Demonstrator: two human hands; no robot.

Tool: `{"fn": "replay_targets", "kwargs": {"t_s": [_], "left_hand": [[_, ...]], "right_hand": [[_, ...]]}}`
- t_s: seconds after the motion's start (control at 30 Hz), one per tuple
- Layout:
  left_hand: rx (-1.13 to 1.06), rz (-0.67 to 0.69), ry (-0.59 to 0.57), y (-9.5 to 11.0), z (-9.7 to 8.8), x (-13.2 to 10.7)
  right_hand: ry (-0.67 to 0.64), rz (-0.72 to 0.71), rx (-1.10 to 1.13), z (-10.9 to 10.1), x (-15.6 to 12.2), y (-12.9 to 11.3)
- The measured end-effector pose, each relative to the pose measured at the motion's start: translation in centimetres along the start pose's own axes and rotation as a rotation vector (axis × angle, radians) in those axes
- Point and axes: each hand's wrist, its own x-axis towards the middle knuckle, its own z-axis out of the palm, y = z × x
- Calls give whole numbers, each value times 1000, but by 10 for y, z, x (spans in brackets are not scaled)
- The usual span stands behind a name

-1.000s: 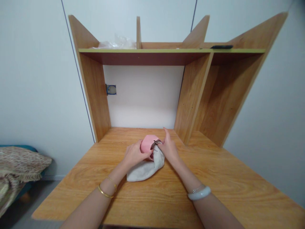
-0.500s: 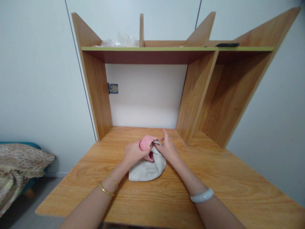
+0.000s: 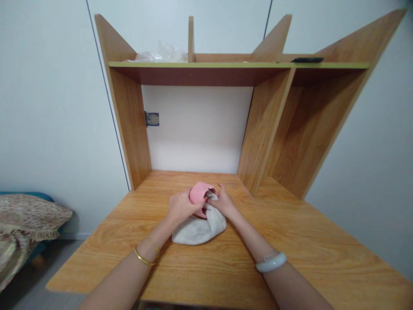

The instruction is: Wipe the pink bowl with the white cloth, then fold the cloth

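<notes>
A pink, angular hollow container (image 3: 198, 190) lies tipped in front of me, its opening turned to the right and toward me. My left hand (image 3: 181, 207) is wrapped round its left side, thumb near the rim. A light grey cloth (image 3: 195, 232) drapes over the desk below it, with one part bunched up at the container's mouth. My right hand (image 3: 226, 204) pinches that bunched part, and its fingertips are partly hidden at the opening. I cannot tell how far the cloth reaches inside.
The wooden desk (image 3: 290, 241) carries a shelf unit (image 3: 193, 74) at the back. On its upper board sit a clear plastic bag (image 3: 161, 54) and a flat black object (image 3: 308, 60). A wall socket opening (image 3: 152, 119) shows at the left. A patterned blanket (image 3: 29, 215) covers furniture beside the desk.
My right hand has moved slightly in at the container's mouth, and its raised index finger has come down. The cloth's bunched part has shifted with it. My left hand keeps its grip.
</notes>
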Motion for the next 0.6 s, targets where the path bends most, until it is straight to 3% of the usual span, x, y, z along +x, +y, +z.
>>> {"fn": "replay_targets", "kwargs": {"t_s": [0.1, 0.27, 0.6], "left_hand": [[6, 16, -19, 2, -1, -1], [37, 54, -8, 3, -3, -4], [91, 143, -8, 2, -4, -6]], "right_hand": [[49, -50, -41, -3, 0, -2], [186, -250, -143, -9, -6, -14], [56, -310, -382, -24, -15, -28]]}}
